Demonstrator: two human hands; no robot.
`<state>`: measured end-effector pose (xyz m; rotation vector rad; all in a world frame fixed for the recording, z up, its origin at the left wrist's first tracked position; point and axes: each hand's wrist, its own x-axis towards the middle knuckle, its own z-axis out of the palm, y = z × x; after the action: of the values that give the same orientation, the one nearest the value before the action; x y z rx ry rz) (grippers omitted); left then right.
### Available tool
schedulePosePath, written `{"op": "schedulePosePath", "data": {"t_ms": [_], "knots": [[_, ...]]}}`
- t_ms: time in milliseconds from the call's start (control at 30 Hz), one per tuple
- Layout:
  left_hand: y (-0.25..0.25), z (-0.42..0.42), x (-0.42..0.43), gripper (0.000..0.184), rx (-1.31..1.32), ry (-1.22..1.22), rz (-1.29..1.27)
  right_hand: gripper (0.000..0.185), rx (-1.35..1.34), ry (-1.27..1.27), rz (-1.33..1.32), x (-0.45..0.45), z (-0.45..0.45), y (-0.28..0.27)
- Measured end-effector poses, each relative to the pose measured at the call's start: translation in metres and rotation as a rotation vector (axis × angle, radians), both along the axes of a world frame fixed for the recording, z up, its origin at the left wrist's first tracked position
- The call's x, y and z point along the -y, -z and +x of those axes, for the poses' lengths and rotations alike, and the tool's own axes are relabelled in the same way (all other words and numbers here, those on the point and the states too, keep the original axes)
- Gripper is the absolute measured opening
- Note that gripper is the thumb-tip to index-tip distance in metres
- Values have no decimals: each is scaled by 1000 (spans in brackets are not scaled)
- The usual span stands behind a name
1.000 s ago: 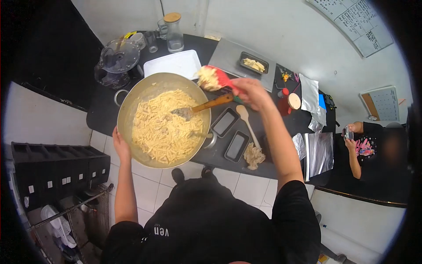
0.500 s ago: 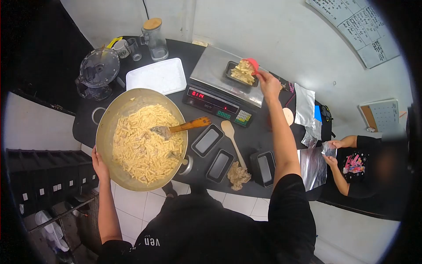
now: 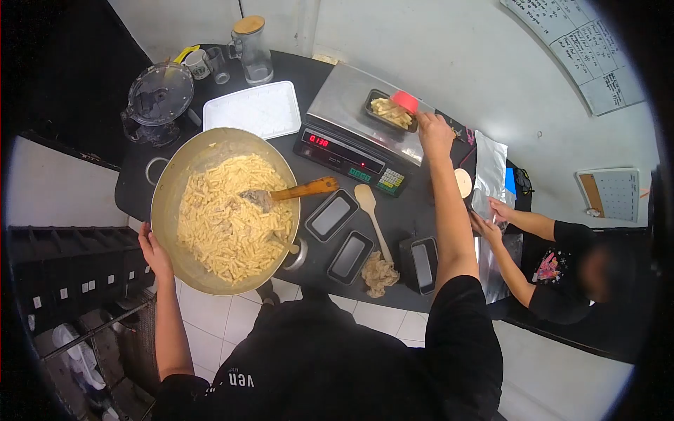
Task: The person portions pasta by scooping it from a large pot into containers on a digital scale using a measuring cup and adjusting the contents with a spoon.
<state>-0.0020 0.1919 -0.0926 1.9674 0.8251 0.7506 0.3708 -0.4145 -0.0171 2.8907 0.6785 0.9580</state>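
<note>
My right hand (image 3: 436,133) is closed on the handle of a red measuring cup (image 3: 404,101), tipped over a small black loaf tray (image 3: 379,96). Pasta (image 3: 390,111) in a pale sauce lies in that tray, on the metal platform of a digital scale (image 3: 340,98). The red display reads about 0.130. A wide pot (image 3: 164,184) full of sauced pasta stands at the left, with a wooden spatula (image 3: 306,188) resting in it. Against the pot's outer left side is my left hand (image 3: 156,254), its fingers stretched out.
Black loaf trays (image 3: 314,226) and a pale spatula (image 3: 373,214) lie in front of the scale, near a crumpled brown cloth (image 3: 380,274). Behind the pot are a white tray (image 3: 281,105), a glass pitcher (image 3: 257,63) and a clear lidded container (image 3: 160,95). At right, another person handles foil (image 3: 489,165).
The red cup has turned further over, and pasta has left it for the tray. The display rose from about 0.114 to 0.130. The other person's hands moved left toward the foil.
</note>
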Motion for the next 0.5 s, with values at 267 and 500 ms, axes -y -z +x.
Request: {"op": "schedulePosePath", "data": {"t_ms": [267, 500], "knots": [[-19, 5, 12, 36, -76, 32, 38, 23, 69, 59, -29, -1, -19, -4], [-42, 8, 31, 36, -50, 122, 442, 29, 156, 111, 21, -10, -30, 0]]}}
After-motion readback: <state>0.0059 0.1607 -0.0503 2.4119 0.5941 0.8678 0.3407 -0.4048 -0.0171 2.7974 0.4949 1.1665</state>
